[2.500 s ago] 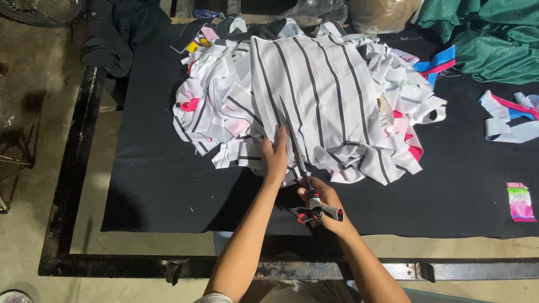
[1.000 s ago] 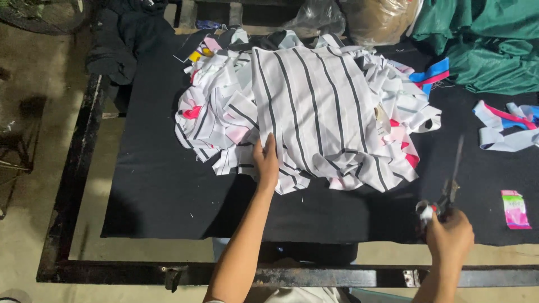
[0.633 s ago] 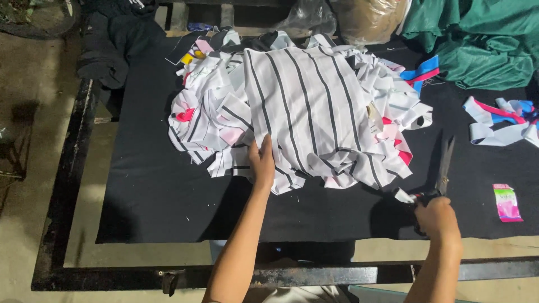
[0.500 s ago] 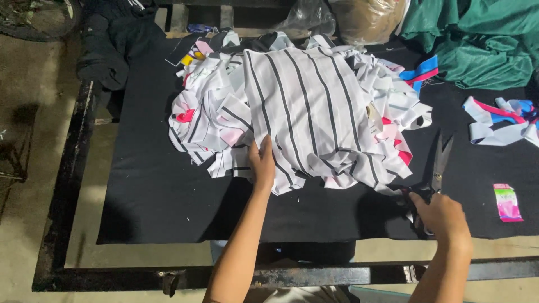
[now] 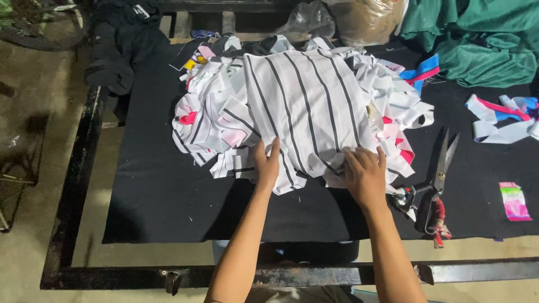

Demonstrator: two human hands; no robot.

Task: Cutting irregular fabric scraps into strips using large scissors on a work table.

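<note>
Both hands, left (image 5: 267, 163) and right (image 5: 365, 175), press flat (fingers spread) on the striped fabric (image 5: 306, 106).

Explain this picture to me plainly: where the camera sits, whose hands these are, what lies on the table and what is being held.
The camera is worn on a person's head and looks down, so the two bare arms reaching up from the bottom edge are that person's own. The left hand and the right hand both lie flat on the near edge of a white cloth with dark stripes. That cloth tops a heap of striped, white and pink fabric scraps. All of it lies on a black mat over a dark metal-framed table. Neither hand grips a tool. A pair of scissors lies open on the mat, right of the right hand. Farther right are a small pink packet and loose coloured strips; green cloth is bundled at the top right.
</note>
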